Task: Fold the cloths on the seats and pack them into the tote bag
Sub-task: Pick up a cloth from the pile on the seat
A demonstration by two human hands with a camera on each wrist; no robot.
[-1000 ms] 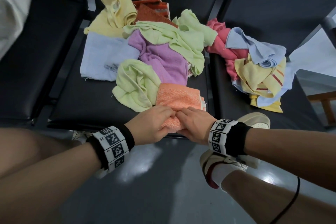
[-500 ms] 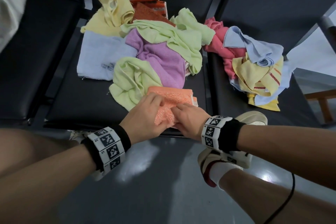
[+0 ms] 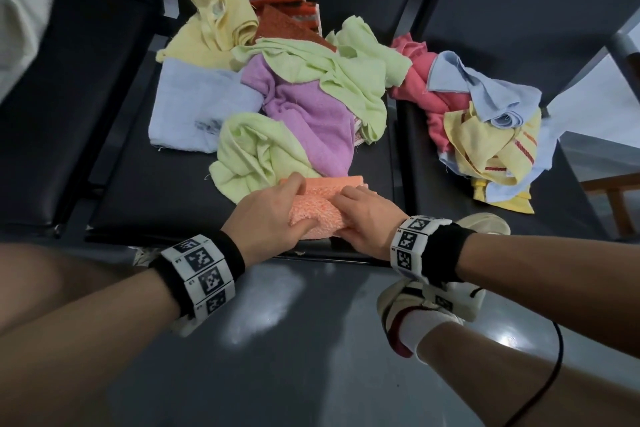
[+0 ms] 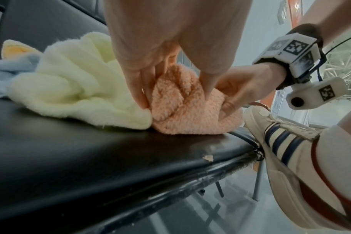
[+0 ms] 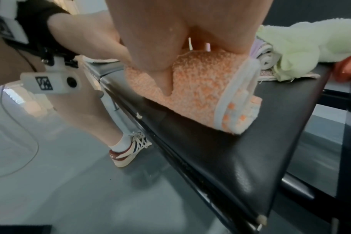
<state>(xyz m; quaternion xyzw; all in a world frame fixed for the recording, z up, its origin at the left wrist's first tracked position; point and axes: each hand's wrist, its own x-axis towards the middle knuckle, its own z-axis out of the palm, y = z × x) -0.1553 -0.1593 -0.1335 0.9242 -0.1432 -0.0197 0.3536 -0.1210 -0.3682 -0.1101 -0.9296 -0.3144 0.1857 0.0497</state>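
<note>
Fingers (image 4: 142,95) of both hands clamp the orange cloth (image 3: 317,215) at seat's (image 3: 156,204) front edge, mid-fold; next, probably flatten it.

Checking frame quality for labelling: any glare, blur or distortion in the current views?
Head view: wide-angle bending at the edges, glare patches on the glossy grey floor. Left wrist view: left hand close and soft; fuzzy orange cloth fairly sharp. Right wrist view: right hand blurred, black seat shiny.

Head view looks down; both wrist views closely share the orange cloth (image 3: 317,210).
</note>
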